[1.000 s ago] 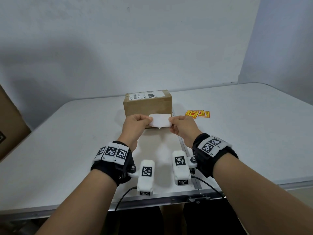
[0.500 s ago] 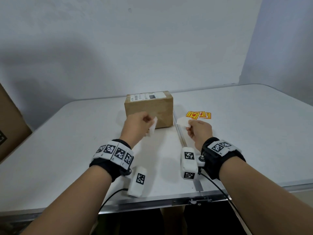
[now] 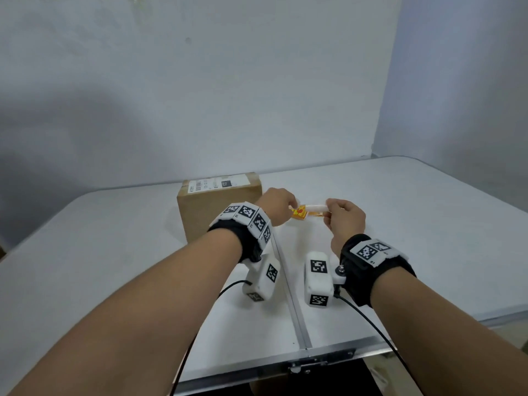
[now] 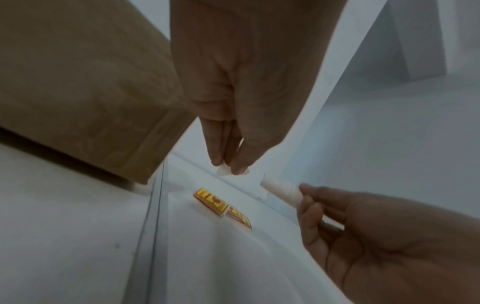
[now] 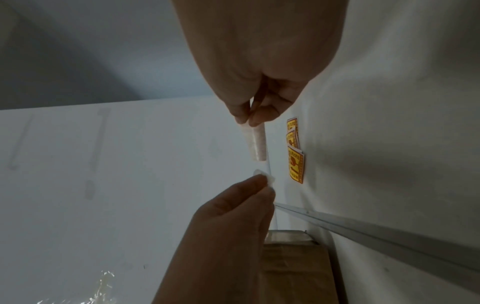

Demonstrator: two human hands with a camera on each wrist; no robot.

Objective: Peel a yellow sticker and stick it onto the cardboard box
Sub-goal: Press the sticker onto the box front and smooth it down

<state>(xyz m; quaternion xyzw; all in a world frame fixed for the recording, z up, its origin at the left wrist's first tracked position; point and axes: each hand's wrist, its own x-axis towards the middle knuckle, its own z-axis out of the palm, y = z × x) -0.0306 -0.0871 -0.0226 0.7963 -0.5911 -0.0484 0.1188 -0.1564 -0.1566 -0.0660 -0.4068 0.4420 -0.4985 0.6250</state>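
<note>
The cardboard box point(image 3: 220, 212) point(image 4: 78, 92) point(image 5: 293, 271) stands on the white table with a printed label on top. Loose yellow stickers point(image 3: 300, 214) point(image 4: 223, 205) point(image 5: 295, 164) lie flat to its right. Both hands hover just above them. My left hand point(image 3: 291, 208) point(image 4: 228, 166) pinches a small white paper piece point(image 4: 224, 171) point(image 5: 267, 178). Facing it, my right hand point(image 3: 328, 212) point(image 5: 249, 121) pinches a curled white strip point(image 3: 315, 207) point(image 4: 281, 190) point(image 5: 257, 144). Neither held piece shows a yellow face.
A metal seam point(image 3: 288, 287) point(image 5: 389, 236) runs front to back across the white table point(image 3: 428, 238), passing the box's right side. The wall stands close behind the box. Crinkled clear plastic point(image 5: 103, 288) shows low in the right wrist view.
A second ago both hands held one white sheet in front of the box. They pulled apart with a piece each, then moved right and now face each other over the yellow stickers.
</note>
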